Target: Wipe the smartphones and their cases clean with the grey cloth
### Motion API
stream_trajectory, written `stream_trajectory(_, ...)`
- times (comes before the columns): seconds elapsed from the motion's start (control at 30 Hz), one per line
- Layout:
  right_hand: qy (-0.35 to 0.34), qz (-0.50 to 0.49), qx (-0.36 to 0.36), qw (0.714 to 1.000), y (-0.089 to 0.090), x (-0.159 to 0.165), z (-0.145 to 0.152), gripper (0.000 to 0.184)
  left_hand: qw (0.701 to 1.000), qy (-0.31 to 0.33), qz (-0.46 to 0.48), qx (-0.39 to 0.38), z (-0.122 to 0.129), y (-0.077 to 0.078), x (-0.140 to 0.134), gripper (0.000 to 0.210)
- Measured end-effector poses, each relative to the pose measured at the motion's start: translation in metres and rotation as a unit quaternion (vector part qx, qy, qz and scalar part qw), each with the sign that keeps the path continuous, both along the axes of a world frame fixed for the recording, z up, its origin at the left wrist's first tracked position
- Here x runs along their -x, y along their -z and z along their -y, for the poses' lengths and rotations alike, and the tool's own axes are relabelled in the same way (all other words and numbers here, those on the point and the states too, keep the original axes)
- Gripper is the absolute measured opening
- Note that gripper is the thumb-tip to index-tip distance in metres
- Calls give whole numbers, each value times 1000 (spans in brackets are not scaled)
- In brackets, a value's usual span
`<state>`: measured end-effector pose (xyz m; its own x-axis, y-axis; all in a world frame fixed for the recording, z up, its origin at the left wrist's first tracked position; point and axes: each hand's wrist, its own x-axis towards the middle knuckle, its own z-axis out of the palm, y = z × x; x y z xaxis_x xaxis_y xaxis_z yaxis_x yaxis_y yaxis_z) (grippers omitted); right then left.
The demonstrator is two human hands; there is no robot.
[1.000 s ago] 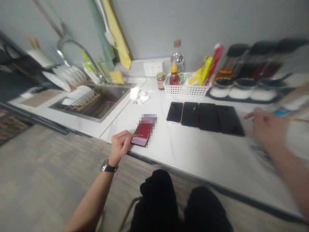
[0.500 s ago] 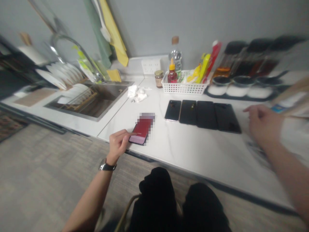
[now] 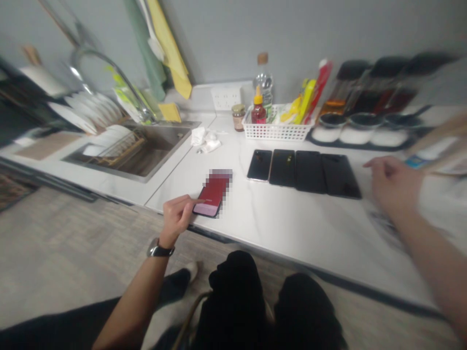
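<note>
A smartphone with a lit, mostly red screen lies flat near the counter's front edge; part of it is blurred out. My left hand, a watch on its wrist, is at its near left corner. Its index finger is stretched out onto the lower screen and its other fingers are curled, with nothing held. Several dark phones lie side by side, screens unlit. To their right, above the counter, my right hand has its index finger pointing left, the others loosely bent, nothing visible in it.
A white basket with bottles stands behind the phones, beside a jar rack. Crumpled tissue lies left of it. The sink with dishes is further left. Below, a dark trouser leg with a light shoe shows; whose, I cannot tell.
The view has shifted slightly, moving the scene a little left. A dark trouser leg and light shoe have come into view at lower left. Both hands keep nearly the same pose.
</note>
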<state>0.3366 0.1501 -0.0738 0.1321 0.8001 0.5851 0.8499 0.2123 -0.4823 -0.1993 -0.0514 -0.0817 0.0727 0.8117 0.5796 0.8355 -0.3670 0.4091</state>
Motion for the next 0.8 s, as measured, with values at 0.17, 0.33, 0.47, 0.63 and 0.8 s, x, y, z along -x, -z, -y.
stream_trajectory(0.17, -4, 7, -3, 1000, 0, 0, -1, 37, 1000, 7, 6, -11, -1, -1, -1, 50)
stream_trajectory(0.33, -6, -8, 5, 1000, -1, 1, 1, 38, 1000, 9, 12, -21, -1, 2, 0, 49)
stream_trajectory(0.47, -13, -13, 11, 1000, -3, 2, 3, 37, 1000, 12, 13, -20, -1, 6, 2, 46)
stream_trajectory(0.63, -8, -10, 21, 1000, -4, 2, 4, 42, 1000, 10, 11, -21, -2, 9, 5, 46)
stream_trajectory(0.8, -18, -21, 29, 999, -3, 1, 4, 52, 1000, 8, 8, -26, -2, 11, 6, 45)
